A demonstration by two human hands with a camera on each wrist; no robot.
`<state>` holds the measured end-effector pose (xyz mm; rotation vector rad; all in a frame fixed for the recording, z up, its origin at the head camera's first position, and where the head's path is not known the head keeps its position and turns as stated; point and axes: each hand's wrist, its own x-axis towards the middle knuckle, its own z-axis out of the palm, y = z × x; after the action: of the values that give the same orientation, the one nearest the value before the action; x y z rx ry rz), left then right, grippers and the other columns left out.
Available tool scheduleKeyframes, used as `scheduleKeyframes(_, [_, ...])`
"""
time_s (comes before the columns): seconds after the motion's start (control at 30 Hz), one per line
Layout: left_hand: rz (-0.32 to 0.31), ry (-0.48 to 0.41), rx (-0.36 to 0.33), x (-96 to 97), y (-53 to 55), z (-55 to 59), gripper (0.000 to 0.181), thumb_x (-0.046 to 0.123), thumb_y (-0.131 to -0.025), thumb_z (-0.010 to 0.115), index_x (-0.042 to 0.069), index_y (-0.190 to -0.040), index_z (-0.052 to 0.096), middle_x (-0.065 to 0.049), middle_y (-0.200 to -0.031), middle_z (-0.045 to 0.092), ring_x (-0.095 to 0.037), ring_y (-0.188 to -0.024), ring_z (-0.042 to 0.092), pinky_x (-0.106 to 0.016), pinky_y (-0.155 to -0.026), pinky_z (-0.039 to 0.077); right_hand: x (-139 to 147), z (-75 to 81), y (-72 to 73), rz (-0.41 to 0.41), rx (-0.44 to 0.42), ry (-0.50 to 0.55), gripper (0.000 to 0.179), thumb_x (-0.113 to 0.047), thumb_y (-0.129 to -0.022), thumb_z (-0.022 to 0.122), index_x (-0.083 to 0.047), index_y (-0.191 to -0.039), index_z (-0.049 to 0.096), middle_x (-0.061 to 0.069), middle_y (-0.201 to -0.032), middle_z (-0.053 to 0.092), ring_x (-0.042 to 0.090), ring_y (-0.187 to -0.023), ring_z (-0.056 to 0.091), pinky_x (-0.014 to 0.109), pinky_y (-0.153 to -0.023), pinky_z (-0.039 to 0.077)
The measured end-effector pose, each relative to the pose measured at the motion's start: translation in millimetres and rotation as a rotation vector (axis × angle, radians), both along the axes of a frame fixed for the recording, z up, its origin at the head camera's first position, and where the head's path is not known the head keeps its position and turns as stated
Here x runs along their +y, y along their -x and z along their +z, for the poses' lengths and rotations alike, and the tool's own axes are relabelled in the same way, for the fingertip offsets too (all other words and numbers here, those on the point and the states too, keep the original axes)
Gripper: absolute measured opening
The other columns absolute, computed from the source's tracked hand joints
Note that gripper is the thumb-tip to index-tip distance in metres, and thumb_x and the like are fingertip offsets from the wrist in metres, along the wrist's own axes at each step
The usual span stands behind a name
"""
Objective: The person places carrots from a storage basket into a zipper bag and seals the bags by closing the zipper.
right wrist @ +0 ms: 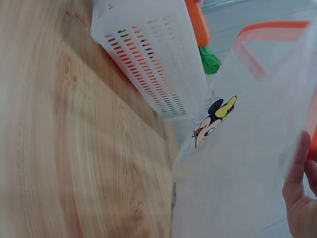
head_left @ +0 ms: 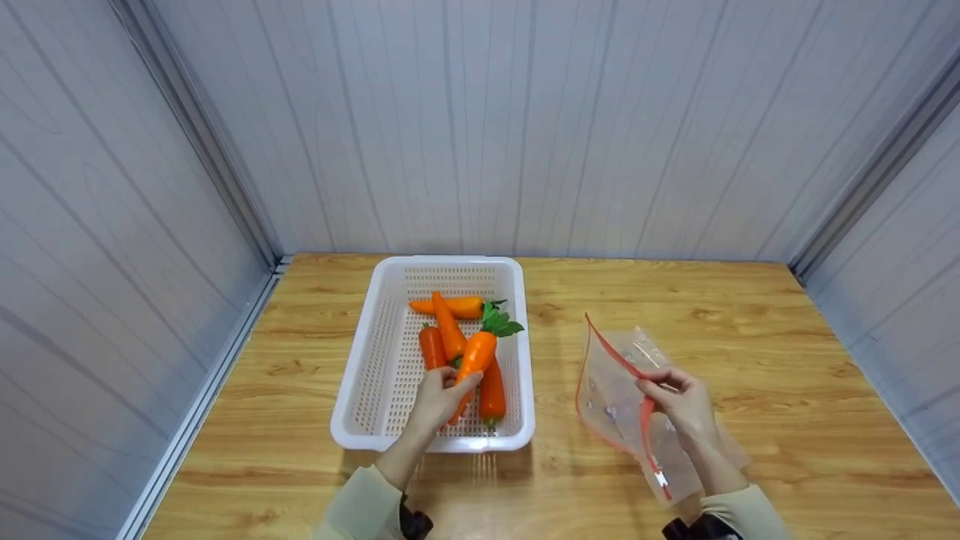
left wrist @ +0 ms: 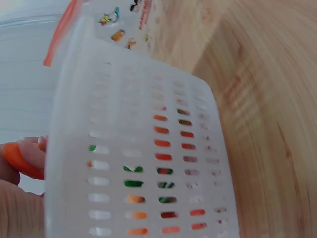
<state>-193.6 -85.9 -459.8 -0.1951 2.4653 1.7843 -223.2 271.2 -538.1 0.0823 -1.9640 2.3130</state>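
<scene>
My left hand [head_left: 437,401] grips an orange carrot [head_left: 478,354] with green leaves, its top tilted up over the white basket [head_left: 352,390]. Below it in the basket lie several more carrots and similar orange-red vegetables, among them a darker red one [head_left: 431,347] and one with a green stem [head_left: 492,394]. In the right hand [head_left: 686,409] I pinch the red zip edge of a clear zip bag [head_left: 611,397], whose mouth gapes. Cartoon prints show on the bag [right wrist: 228,163] in the right wrist view. The left wrist view mostly shows the basket's slotted wall [left wrist: 138,148].
A wood-grain table [head_left: 585,495] bears the basket on the left and the bag on the right. Pale panel walls [head_left: 487,127] enclose the table at the back and both sides. The bag's white slider [head_left: 661,478] hangs near its lower end.
</scene>
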Motion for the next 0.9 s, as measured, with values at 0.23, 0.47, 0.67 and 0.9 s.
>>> scheduleKeyframes(0.23, [-0.066, -0.045, 0.095, 8.4, -16.5, 7.7, 0.039, 0.029, -0.081, 0.063, -0.007, -0.096, 0.058, -0.007, -0.075, 0.056, -0.013, -0.061, 0.049, -0.025, -0.055, 0.044, -13.9, 28.0, -14.3, -0.059, -0.048, -0.077, 0.011, -0.005, -0.073, 0.070, 0.000, -0.082, 0.066, 0.008, -0.073, 0.065, 0.009, -0.054, 0.056, 0.024, -0.047, 0.048])
scheduleKeyframes(0.47, [-0.122, -0.059, 0.206, 26.2, -39.2, 10.5, 0.033, 0.025, -0.079, 0.066, -0.005, -0.092, 0.058, -0.006, -0.075, 0.057, -0.010, -0.055, 0.050, -0.023, -0.047, 0.045, -32.0, 63.5, -30.8, -0.075, -0.089, -0.061, 0.008, 0.004, -0.075, 0.065, -0.004, -0.075, 0.066, 0.002, -0.066, 0.063, 0.007, -0.052, 0.055, 0.021, -0.047, 0.046])
scheduleKeyframes(0.67, [-0.187, -0.113, 0.242, 44.3, -57.6, 14.7, 0.026, 0.019, -0.080, 0.066, -0.004, -0.089, 0.058, -0.004, -0.071, 0.056, -0.006, -0.044, 0.045, -0.018, -0.038, 0.039, -24.2, 45.6, -23.0, -0.014, -0.012, -0.034, 0.008, -0.002, -0.073, 0.069, -0.005, -0.080, 0.067, 0.003, -0.071, 0.064, 0.008, -0.054, 0.055, 0.022, -0.047, 0.047])
scheduleKeyframes(0.9, [-0.256, -0.170, 0.188, 60.6, -78.0, 43.2, 0.020, 0.009, -0.080, 0.064, -0.007, -0.089, 0.058, -0.004, -0.070, 0.054, -0.007, -0.043, 0.045, -0.014, -0.038, 0.036, -2.4, -3.9, 1.2, -0.034, -0.033, -0.053, 0.017, -0.009, -0.071, 0.073, -0.002, -0.085, 0.067, 0.009, -0.075, 0.065, 0.010, -0.055, 0.057, 0.025, -0.047, 0.048])
